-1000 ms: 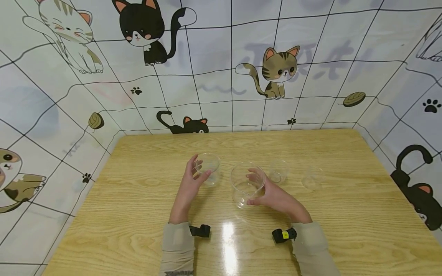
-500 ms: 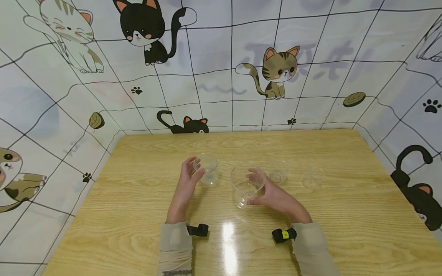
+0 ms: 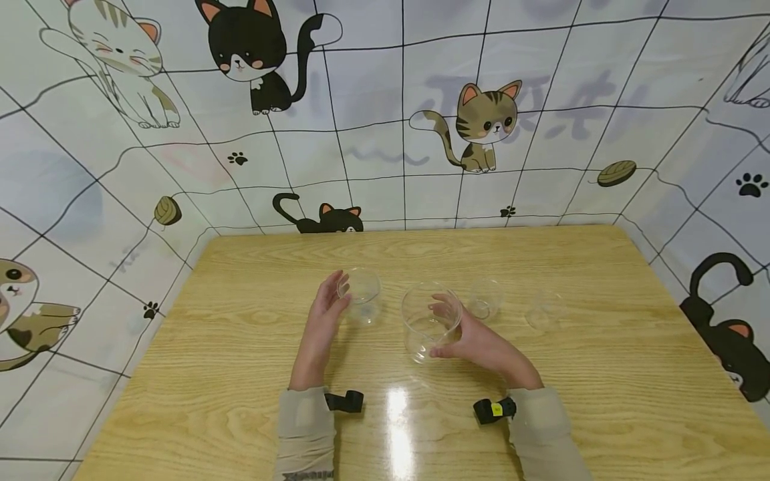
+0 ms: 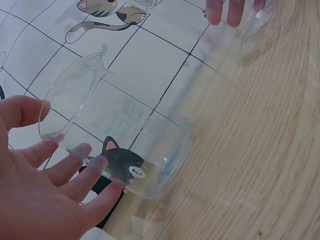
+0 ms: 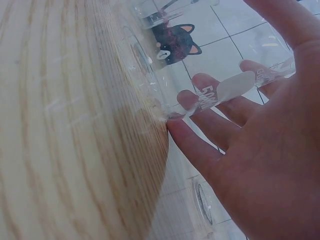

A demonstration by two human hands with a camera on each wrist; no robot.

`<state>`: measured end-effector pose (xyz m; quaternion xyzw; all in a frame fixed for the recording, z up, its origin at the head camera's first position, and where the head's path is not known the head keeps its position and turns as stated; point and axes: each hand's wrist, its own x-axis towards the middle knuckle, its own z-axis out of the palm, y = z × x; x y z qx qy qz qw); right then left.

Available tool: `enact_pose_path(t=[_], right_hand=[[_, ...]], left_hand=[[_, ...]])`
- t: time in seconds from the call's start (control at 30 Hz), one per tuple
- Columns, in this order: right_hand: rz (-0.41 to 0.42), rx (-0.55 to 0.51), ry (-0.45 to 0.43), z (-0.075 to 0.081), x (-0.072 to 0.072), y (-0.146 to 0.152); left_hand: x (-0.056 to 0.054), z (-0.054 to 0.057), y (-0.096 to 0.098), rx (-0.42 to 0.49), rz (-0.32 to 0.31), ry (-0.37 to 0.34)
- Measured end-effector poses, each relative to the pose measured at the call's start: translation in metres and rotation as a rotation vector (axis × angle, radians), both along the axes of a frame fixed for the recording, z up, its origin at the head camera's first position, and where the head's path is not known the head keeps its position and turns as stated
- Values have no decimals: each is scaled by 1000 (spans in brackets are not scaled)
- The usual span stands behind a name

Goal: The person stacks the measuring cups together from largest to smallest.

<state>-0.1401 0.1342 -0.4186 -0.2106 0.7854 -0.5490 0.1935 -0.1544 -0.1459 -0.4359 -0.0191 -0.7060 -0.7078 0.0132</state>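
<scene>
Two clear glass beakers stand upright on the table. Beside the smaller beaker (image 3: 364, 294), my left hand (image 3: 325, 314) has its fingers spread loosely along the left side. In the left wrist view, the thumb lies at the rim and the fingertips overlap the glass wall of that beaker (image 4: 145, 135), which bears faint printed marks. My right hand (image 3: 472, 337) holds the larger beaker (image 3: 418, 337) from the right, thumb in front and fingers behind. White print and a pale patch show on the larger beaker (image 5: 235, 87) in the right wrist view.
To the right of the larger beaker sits a small clear glass vessel (image 3: 483, 308). Farther right is another very faint clear vessel (image 3: 544, 312). The wooden table (image 3: 240, 374) meets a cat-patterned wall covering (image 3: 373, 153) at the back and sides.
My left thumb has drawn back from the front of the smaller beaker, and the left hand has shifted slightly left. The right hand and larger beaker have stayed in place.
</scene>
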Motion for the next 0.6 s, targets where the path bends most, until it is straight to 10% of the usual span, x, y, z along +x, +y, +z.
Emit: enact_pose_path(t=[0.37, 0.6], right_hand=[[-10, 0, 28, -26, -8, 3], [-5, 7, 14, -2, 0, 0]], left_hand=[[7, 9, -1, 58, 58, -5], [8, 12, -1, 16, 70, -9]])
